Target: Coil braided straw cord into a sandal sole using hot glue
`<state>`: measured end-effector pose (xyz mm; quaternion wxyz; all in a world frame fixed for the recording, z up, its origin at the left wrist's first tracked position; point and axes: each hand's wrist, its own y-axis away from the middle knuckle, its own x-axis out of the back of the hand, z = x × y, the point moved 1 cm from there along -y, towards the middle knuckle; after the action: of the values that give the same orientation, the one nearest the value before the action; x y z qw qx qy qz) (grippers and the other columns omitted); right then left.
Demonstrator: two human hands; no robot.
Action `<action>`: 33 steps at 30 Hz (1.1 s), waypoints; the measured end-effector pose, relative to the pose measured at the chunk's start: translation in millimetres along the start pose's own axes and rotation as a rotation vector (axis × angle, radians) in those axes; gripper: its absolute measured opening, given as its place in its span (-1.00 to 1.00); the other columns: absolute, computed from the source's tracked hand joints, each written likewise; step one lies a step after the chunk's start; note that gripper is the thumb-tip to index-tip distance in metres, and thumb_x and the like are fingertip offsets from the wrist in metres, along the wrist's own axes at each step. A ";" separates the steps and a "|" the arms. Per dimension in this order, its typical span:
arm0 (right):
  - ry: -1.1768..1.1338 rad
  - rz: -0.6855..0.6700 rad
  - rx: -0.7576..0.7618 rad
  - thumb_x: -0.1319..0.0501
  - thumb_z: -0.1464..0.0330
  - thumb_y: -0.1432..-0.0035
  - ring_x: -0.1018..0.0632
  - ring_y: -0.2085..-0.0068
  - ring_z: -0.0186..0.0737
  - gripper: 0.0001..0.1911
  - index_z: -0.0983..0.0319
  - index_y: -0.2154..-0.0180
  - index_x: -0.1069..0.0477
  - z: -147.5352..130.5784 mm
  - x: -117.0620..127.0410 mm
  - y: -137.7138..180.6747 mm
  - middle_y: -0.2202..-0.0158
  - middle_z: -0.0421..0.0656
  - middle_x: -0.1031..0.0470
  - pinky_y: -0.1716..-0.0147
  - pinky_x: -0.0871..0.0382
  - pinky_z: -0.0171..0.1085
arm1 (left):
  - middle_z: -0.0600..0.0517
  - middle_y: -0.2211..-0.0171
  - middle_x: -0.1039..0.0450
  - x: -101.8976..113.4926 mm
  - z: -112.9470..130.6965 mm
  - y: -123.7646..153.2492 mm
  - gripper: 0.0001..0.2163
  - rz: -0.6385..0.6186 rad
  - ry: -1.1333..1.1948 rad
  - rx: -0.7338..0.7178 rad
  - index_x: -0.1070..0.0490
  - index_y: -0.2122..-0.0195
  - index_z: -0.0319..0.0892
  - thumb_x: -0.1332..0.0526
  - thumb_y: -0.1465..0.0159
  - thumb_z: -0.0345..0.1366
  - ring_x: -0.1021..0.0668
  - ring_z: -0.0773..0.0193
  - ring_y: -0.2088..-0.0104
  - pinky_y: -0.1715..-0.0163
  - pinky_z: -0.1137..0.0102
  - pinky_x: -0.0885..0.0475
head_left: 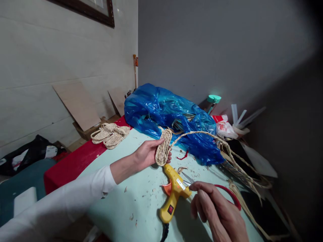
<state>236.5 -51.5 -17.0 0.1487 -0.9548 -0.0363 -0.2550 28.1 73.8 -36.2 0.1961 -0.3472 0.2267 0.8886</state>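
Note:
My left hand grips a small braided straw sole, thumb on its face and fingertips round its right edge. A long straw braid runs from the sole to the right. My right hand is closed, its thumb pressed against the index finger; whatever it may hold is hidden. Beside its fingertips lies a yellow glue gun with an orange trigger, nozzle pointing toward the sole. Scissors with red handles lie partly hidden behind that hand. A pair of woven straw slippers rests at the far left.
A large blue plastic bag fills the back of the pale green tabletop. Straw scraps and a red thread are scattered there. Loose straw strands lie at right. A red cloth covers the left side.

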 end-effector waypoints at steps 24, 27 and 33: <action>0.109 0.032 0.282 -0.10 0.46 -0.37 -0.48 0.36 -0.39 -0.89 0.23 0.24 -0.37 3.1 4.2 -15.1 0.34 -0.22 -0.48 0.35 -0.31 -0.44 | -0.11 0.43 -0.53 -14.8 -2.1 11.4 -0.91 0.095 -0.199 -0.033 -0.46 0.30 -0.35 -0.16 -0.26 -0.52 -0.59 0.23 0.44 0.36 0.36 -0.54; 0.073 0.045 0.260 -0.09 0.47 -0.39 -0.51 0.31 -0.41 -0.88 0.22 0.14 -0.38 5.3 5.4 -15.2 0.28 -0.21 -0.51 0.29 -0.33 -0.46 | -0.14 0.39 -0.57 -14.2 -1.3 12.0 -0.91 0.090 -0.215 -0.012 -0.48 0.27 -0.36 -0.19 -0.27 -0.48 -0.61 0.20 0.39 0.31 0.34 -0.55; -0.002 0.023 0.144 -0.08 0.36 -0.42 -0.45 0.41 -0.41 -0.86 0.21 0.16 -0.41 8.1 9.9 -18.8 0.40 -0.25 -0.46 0.37 -0.28 -0.42 | -0.05 0.39 -0.59 -15.6 -1.3 12.7 -0.91 0.077 -0.233 -0.020 -0.55 0.34 -0.32 -0.38 -0.12 -0.45 -0.58 0.28 0.35 0.26 0.44 -0.53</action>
<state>246.2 -31.2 -13.8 0.2197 -0.9422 -0.0437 -0.2490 33.0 59.7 -22.6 0.1833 -0.2345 0.2064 0.9321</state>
